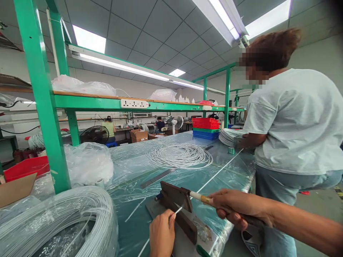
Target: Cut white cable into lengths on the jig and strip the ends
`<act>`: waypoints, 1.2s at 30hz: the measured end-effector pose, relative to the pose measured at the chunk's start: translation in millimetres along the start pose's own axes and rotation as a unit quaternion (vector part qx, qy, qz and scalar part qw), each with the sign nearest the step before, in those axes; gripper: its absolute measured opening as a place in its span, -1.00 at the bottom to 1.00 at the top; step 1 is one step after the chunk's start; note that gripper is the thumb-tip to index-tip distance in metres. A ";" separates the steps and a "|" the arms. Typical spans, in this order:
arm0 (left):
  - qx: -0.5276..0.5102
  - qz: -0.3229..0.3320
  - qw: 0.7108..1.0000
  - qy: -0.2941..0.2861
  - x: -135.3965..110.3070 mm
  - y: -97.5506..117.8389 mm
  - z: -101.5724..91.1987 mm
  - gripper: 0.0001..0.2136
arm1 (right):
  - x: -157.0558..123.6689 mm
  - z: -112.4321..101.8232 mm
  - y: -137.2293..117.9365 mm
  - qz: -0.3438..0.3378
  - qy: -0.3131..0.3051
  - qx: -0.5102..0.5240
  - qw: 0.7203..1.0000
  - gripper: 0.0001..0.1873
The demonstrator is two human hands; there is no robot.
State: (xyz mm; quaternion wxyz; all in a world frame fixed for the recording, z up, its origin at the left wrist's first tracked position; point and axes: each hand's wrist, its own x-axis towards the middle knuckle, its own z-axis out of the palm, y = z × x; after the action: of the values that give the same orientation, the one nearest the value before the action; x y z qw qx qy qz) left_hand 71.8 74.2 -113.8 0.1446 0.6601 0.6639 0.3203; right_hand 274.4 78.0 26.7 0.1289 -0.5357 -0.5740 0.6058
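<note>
My left hand (pixel 162 232) is closed, pinching a thin white cable (pixel 178 210) between thumb and fingers just in front of a bench-mounted lever cutter (pixel 174 194). Under my right hand (pixel 235 207), fingers wrapped round it, is the cutter's long handle (pixel 198 196), partly pale and taped. The cable passes across the cutter, between its rusty brown blade plates, and runs on toward the far right. Behind the handle, a co-worker (pixel 297 125) in a light T-shirt stands at the table with a hand near the cable's far end.
A coil of white cable (pixel 179 156) lies mid-table beside a steel ruler (pixel 158 177). A larger wrapped coil (pixel 104 214) fills the front left, near a green post (pixel 45 96). Stacked bins (pixel 205 129) and another coil (pixel 229 136) stand farther back.
</note>
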 end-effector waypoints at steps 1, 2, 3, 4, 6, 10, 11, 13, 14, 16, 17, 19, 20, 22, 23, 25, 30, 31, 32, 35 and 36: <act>0.000 0.003 1.000 -0.001 -0.2 1.8 -0.4 -0.75 | -1.0 -0.2 -1.6 0.000 -0.004 -0.002 1.000 -0.88; -0.022 0.003 1.000 0.002 0.4 2.6 0.4 -0.75 | -1.8 -0.3 -3.1 0.000 -0.006 -0.003 1.000 -0.88; -0.059 -0.002 0.998 0.007 2.0 2.4 2.4 -0.77 | -2.2 -0.2 -4.1 0.002 -0.007 -0.006 1.000 -0.88; -0.104 -0.010 0.994 0.013 4.4 1.2 5.2 -0.79 | -2.3 -0.1 -4.7 0.005 -0.004 -0.009 1.000 -0.86; -0.191 -0.030 0.981 0.012 10.7 -3.3 12.1 -0.83 | -0.8 0.0 -4.6 0.009 -0.001 -0.016 1.000 -0.84; -0.286 -0.068 0.956 -0.014 21.3 -10.4 23.8 -0.84 | 4.2 -0.9 -2.1 -0.003 -0.004 -0.021 1.000 -0.87; -0.304 -0.073 0.950 -0.012 22.3 -10.5 25.6 -0.81 | 4.8 -0.9 -1.7 -0.004 -0.005 -0.023 1.000 -0.87; -0.325 -0.077 0.943 0.003 22.4 -9.3 28.3 -0.75 | 4.8 -0.5 -1.7 0.005 -0.004 -0.024 1.000 -0.83; -0.330 -0.077 0.941 0.013 21.9 -8.3 29.2 -0.72 | 4.3 0.0 -1.9 0.009 -0.002 -0.022 1.000 -0.81; -0.331 -0.078 0.940 0.034 20.4 -6.6 30.5 -0.72 | 2.9 1.4 -2.7 0.015 0.006 -0.014 1.000 -0.81; -0.329 -0.079 0.940 0.044 19.9 -6.1 30.9 -0.72 | 2.3 2.1 -3.2 0.017 0.011 -0.011 1.000 -0.83; -0.324 -0.079 0.941 0.058 19.5 -5.9 31.3 -0.73 | 1.7 3.6 -3.9 0.018 0.018 -0.009 1.000 -0.87; -0.323 -0.078 0.941 0.062 19.6 -6.2 31.4 -0.74 | 1.7 4.1 -4.0 0.019 0.020 -0.009 1.000 -0.87; -0.323 -0.077 0.941 0.063 20.1 -7.2 31.7 -0.75 | 1.9 5.0 -3.3 0.025 0.025 -0.017 0.999 -0.86; -0.323 -0.076 0.941 0.062 20.5 -7.7 31.9 -0.75 | 1.9 5.3 -2.3 0.025 0.026 -0.022 0.999 -0.85; -0.322 -0.078 0.941 0.062 21.1 -8.4 32.4 -0.76 | 1.8 5.4 0.7 0.017 0.018 -0.034 0.999 -0.84; -0.318 -0.081 0.943 0.063 21.6 -8.6 31.9 -0.77 | 1.5 2.6 9.3 -0.032 -0.011 -0.040 0.999 -0.80; -0.317 -0.081 0.943 0.061 21.4 -8.5 31.3 -0.77 | 1.7 1.7 10.5 -0.032 -0.014 -0.043 0.998 -0.79; -0.317 -0.080 0.943 0.059 21.2 -8.5 30.7 -0.77 | 2.0 0.9 11.5 -0.028 -0.017 -0.044 0.998 -0.78; -0.318 -0.080 0.943 0.058 20.7 -8.2 29.2 -0.76 | 2.7 0.2 14.9 -0.010 -0.018 -0.040 0.999 -0.79; -0.320 -0.079 0.943 0.057 20.6 -8.1 28.9 -0.76 | 2.8 0.6 16.7 -0.005 -0.015 -0.040 0.999 -0.79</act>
State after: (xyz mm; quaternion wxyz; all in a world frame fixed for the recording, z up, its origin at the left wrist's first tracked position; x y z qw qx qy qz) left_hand 81.5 101.5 -135.9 0.3347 0.5051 0.5839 0.5403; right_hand 280.5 74.7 11.3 0.1018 -0.5286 -0.6022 0.5895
